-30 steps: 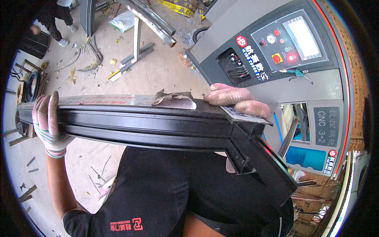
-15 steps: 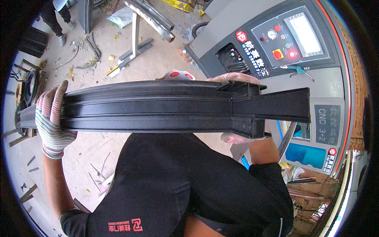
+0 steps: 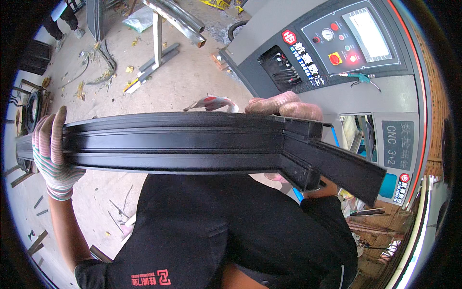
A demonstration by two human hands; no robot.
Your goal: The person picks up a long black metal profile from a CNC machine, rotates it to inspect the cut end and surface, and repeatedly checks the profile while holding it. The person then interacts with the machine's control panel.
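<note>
The left gloved hand [image 3: 52,156] curls its fingers around the grooved black profile [image 3: 178,140]. The right gloved hand [image 3: 286,106] grips it, fingers bent over the far edge.

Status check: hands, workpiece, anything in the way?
Left hand: gripping black profile, left side. Right hand: holding toward right end, partly hidden. Profile held crosswise. Loose film flap at far edge; grey machine ahead, right.

1. Shows, on the machine [image 3: 353,98], a red hexagonal emblem [image 3: 288,37] beside white characters [image 3: 307,59].
2. Carries, on a grey plate [image 3: 398,163], pale lettering [image 3: 391,138].
3. Repeats the emblem, smaller, lower down.
4. Bears, on the black shirt [image 3: 192,207], red print [image 3: 164,277].
</note>
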